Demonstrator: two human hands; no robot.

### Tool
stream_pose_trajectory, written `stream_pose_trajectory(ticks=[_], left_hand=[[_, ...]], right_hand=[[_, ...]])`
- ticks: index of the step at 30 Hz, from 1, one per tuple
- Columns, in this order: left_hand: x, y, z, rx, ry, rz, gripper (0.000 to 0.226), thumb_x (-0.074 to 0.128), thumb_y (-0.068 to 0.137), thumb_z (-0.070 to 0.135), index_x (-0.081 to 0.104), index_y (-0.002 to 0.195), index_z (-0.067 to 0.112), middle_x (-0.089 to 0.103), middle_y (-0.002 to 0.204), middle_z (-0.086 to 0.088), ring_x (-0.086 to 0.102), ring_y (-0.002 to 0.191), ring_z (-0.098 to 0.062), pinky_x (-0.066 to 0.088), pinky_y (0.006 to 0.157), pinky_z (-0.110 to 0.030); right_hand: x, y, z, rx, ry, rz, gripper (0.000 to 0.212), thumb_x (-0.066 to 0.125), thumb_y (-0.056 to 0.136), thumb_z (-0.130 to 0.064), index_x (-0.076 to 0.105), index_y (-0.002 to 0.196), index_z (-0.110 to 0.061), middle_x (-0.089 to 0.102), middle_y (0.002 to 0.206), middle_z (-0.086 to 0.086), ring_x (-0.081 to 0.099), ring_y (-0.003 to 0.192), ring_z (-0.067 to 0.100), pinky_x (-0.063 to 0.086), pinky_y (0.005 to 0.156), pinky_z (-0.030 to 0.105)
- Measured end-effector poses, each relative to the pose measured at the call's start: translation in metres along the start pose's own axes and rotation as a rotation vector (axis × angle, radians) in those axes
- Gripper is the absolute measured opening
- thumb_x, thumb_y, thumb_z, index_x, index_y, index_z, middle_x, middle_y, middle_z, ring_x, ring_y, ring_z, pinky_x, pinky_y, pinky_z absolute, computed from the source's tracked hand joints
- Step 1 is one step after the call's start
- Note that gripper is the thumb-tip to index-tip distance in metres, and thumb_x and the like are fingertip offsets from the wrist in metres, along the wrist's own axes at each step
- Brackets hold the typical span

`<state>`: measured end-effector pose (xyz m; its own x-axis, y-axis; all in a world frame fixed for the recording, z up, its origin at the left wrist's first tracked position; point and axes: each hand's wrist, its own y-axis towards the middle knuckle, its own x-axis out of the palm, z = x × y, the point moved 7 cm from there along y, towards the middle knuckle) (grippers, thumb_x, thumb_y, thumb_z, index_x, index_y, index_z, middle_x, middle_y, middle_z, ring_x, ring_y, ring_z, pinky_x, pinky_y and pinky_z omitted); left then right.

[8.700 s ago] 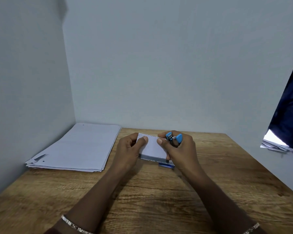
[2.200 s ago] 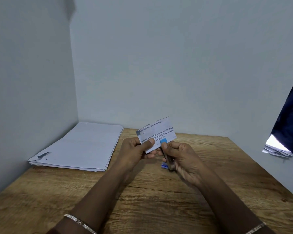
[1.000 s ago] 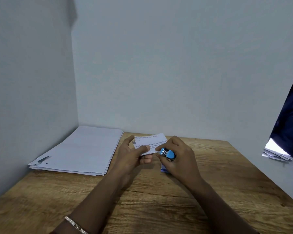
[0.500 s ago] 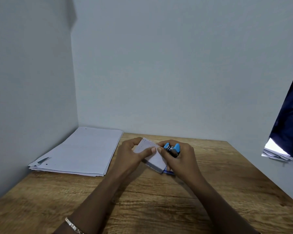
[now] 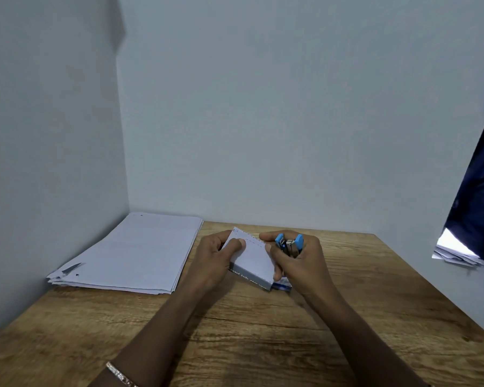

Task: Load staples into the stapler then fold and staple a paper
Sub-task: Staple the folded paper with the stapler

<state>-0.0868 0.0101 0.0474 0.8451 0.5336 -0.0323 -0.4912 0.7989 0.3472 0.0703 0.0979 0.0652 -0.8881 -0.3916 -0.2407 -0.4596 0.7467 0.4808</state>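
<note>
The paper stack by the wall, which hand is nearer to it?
Left. The left hand sits just right of the paper stack, holding the folded paper; the right hand, gripping the stapler, is farther right.

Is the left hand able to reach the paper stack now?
Probably not at once: the left hand is pinching the folded paper. The paper stack lies right beside it, with nothing between them.

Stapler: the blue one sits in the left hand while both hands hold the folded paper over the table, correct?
Not quite. The head view shows the blue stapler in the right hand, not the left hand. Both hands do hold the folded paper over the table.
</note>
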Motion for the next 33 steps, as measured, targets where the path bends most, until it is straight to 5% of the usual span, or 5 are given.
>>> stream_pose_trajectory(ticks=[5, 11, 17, 23, 33], left_hand=[[-0.011, 0.0, 0.008, 0.155, 0.285, 0.075, 0.034, 0.056, 0.091, 0.011, 0.076, 0.08, 0.036, 0.073, 0.083, 0.023, 0.066, 0.083, 0.003, 0.052, 0.065, -0.016], [-0.021, -0.018, 0.034, 0.449, 0.654, 0.252, 0.033, 0.064, 0.079, 0.012, 0.082, 0.096, 0.034, 0.078, 0.091, 0.02, 0.068, 0.093, 0.003, 0.052, 0.085, -0.024], [-0.016, -0.035, 0.032, 0.453, 1.046, 0.224, 0.039, 0.059, 0.081, 0.013, 0.078, 0.11, 0.03, 0.08, 0.089, 0.007, 0.07, 0.082, -0.02, 0.042, 0.084, -0.039], [0.018, -0.048, 0.005, 0.455, 1.41, -0.088, 0.035, 0.045, 0.098, 0.04, 0.066, 0.126, 0.037, 0.072, 0.119, 0.011, 0.058, 0.113, -0.019, 0.035, 0.092, -0.04], [0.007, -0.062, -0.01, 0.367, 1.141, -0.231, 0.039, 0.048, 0.098, 0.049, 0.071, 0.123, 0.032, 0.071, 0.126, 0.008, 0.061, 0.116, -0.013, 0.045, 0.096, -0.03]], right_hand=[[0.004, -0.003, -0.009, -0.16, -0.287, 0.007, 0.018, 0.075, 0.09, -0.012, 0.08, 0.103, -0.023, 0.079, 0.088, -0.005, 0.073, 0.075, 0.005, 0.058, 0.058, 0.02], [0.007, -0.005, -0.008, -0.245, -0.421, 0.035, 0.021, 0.08, 0.085, -0.024, 0.079, 0.104, -0.033, 0.072, 0.078, -0.02, 0.067, 0.066, -0.002, 0.046, 0.061, 0.007], [-0.034, -0.008, 0.007, 0.003, -0.295, 0.311, 0.027, 0.08, 0.082, -0.043, 0.07, 0.092, -0.02, 0.069, 0.067, -0.007, 0.066, 0.062, 0.009, 0.052, 0.06, 0.031], [-0.059, -0.02, 0.031, 0.314, -0.239, 0.276, 0.026, 0.051, 0.097, -0.025, 0.034, 0.116, -0.019, 0.064, 0.098, 0.008, 0.059, 0.078, 0.019, 0.044, 0.069, 0.038], [-0.091, -0.042, 0.044, 0.238, -0.613, 0.346, 0.047, 0.082, 0.082, -0.035, 0.069, 0.117, -0.007, 0.074, 0.108, 0.011, 0.065, 0.1, 0.029, 0.041, 0.073, 0.031]])
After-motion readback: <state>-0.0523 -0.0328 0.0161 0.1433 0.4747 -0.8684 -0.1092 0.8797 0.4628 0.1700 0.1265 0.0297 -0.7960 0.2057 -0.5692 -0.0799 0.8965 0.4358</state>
